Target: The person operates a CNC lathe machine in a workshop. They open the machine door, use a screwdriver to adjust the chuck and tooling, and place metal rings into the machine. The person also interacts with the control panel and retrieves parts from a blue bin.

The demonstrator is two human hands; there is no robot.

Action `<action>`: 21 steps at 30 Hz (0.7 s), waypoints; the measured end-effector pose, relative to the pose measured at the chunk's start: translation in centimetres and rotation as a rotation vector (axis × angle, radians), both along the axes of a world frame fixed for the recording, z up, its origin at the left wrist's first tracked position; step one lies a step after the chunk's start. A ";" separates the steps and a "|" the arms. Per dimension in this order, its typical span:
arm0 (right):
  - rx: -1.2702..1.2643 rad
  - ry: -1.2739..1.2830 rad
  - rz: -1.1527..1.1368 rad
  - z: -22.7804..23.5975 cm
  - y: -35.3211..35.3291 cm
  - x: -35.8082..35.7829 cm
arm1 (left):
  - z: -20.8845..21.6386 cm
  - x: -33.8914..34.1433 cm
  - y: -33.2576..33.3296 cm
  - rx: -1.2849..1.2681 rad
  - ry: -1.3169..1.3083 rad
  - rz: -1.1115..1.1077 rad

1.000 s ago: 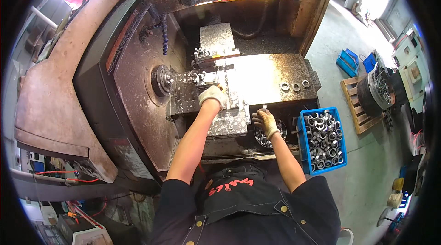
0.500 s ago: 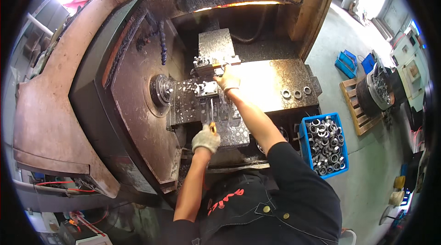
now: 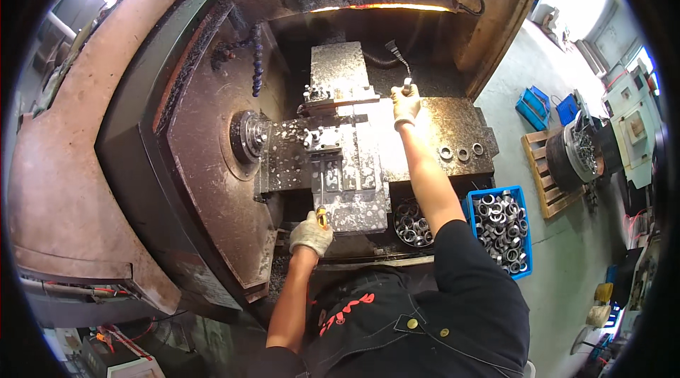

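My left hand [image 3: 311, 235], in a pale work glove, is closed round the yellow-and-black handle of a screwdriver [image 3: 321, 216]. Its thin shaft points away from me over the chip-speckled slide [image 3: 354, 216]. My gloved right hand [image 3: 406, 103] grips what looks like a small brush [image 3: 400, 59], with a thin bent neck and a flared head pointing away. This hand is above the far part of the metal bed [image 3: 432, 119]. Left of it, the tool block [image 3: 323, 140] sits on the slide, with a second clamp [image 3: 333, 103] behind. Three metal rings [image 3: 463, 155] lie to the right.
A lathe chuck [image 3: 248, 137] faces the slide from the left, with a blue segmented coolant hose [image 3: 257, 66] above. A blue crate [image 3: 525, 226] of metal rings stands at the right. A round container of rings [image 3: 413, 226] is under the bed's edge.
My right hand has moved right from beside the tool block and now shows the brush-like tool in it. My left hand has come slightly nearer to me with the screwdriver.
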State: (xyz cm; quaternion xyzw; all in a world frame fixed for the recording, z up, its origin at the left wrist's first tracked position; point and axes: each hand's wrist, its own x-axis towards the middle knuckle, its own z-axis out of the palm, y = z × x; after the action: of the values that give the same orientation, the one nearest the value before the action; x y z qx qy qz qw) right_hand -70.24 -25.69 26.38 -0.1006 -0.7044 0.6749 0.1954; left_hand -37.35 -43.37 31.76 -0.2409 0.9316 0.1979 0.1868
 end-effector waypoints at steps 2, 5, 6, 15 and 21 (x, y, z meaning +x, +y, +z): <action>0.209 -0.107 -0.015 -0.1 1.5 -0.7 | -0.2 -0.3 0.3 0.001 0.008 -0.010; 0.513 -0.163 -0.030 -0.1 1.9 -0.5 | -0.3 -0.3 0.6 0.004 0.023 -0.016; 0.506 -0.148 0.013 0.2 1.6 0.2 | -0.3 -0.1 0.6 0.001 0.028 -0.009; 0.689 0.288 0.569 -3.5 -7.3 5.2 | -0.5 0.5 0.0 0.021 0.086 0.022; 0.435 0.408 0.611 -4.5 -7.4 2.5 | -0.8 1.0 -0.8 -0.004 0.161 0.035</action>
State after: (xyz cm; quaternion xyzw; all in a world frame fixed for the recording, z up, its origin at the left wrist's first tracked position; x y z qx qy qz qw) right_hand -67.78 -33.06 21.86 0.2919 -0.7747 0.5436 0.1387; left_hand -36.39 -44.13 31.00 -0.2407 0.9397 0.2180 0.1072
